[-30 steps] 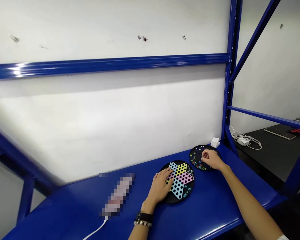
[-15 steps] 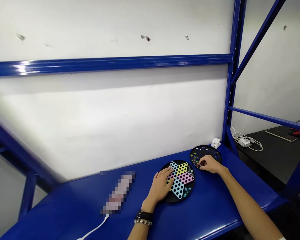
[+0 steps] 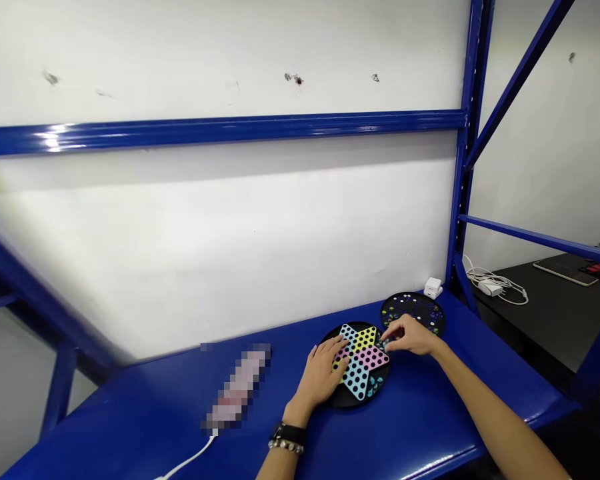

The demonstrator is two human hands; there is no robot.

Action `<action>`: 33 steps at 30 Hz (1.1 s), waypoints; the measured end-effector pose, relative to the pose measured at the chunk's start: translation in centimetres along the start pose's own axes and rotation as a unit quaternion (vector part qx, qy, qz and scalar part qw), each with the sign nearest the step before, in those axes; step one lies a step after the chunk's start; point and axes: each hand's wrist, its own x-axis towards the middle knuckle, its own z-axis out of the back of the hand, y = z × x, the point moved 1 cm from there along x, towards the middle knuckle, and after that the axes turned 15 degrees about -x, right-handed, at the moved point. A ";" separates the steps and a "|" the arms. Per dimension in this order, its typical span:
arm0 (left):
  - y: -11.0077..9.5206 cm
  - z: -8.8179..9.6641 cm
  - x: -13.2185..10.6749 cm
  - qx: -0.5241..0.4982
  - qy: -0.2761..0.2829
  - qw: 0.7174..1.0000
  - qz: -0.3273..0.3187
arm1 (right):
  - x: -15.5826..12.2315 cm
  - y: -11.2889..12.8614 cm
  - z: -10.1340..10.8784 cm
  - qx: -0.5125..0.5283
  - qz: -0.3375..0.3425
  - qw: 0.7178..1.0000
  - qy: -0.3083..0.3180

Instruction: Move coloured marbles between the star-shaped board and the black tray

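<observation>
My left hand (image 3: pixel 324 368) lies flat on the left side of a star-shaped Chinese checkers board (image 3: pixel 356 360), fingers spread. Pastel blue, yellow and pink points with dark holes make up the star, set in a round black base (image 3: pixel 347 401). Blue-green marbles (image 3: pixel 375 385) sit in gaps beside the star. At the base's upper right edge my right hand (image 3: pixel 411 335) is closed in a pinch, thumb and forefinger together; what lies between them is too small to make out. Behind it is a round black lid (image 3: pixel 414 307) with small coloured marbles scattered in it.
A pixelated flat object (image 3: pixel 237 387) with a white cable (image 3: pixel 190 459) lies on the blue tabletop (image 3: pixel 145 407) at left. White charger blocks (image 3: pixel 433 287) stand by the blue rack post (image 3: pixel 463 147). On a dark neighbouring table (image 3: pixel 535 300) are cables (image 3: pixel 495 285) and a tablet-like device (image 3: pixel 565 272).
My right hand has moved left from the black lid to the upper right edge of the checkers base, still pinched. My left hand stays on the board.
</observation>
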 end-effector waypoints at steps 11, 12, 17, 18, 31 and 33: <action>-0.1 0.1 -0.1 0.008 -0.001 1.000 -0.001 | 0.2 2.2 -3.1 -0.043 0.063 0.992 0.103; -0.1 0.1 -0.1 0.010 0.000 1.000 0.000 | 0.1 2.1 -3.0 -0.045 0.063 0.991 0.107; -0.1 0.1 -0.1 0.004 0.006 1.000 0.007 | -0.2 2.7 -3.0 -0.044 0.063 0.993 0.086; 0.0 0.1 -0.1 0.002 0.006 1.000 0.005 | -0.1 2.9 -2.9 -0.047 0.062 0.995 0.067; -0.2 0.1 0.0 0.003 0.000 1.000 0.004 | -2.6 -6.2 5.3 -0.207 -0.225 0.944 -0.128; -0.2 0.1 0.0 0.003 -0.001 1.000 0.000 | -3.2 -7.3 5.6 -0.204 -0.252 0.942 -0.088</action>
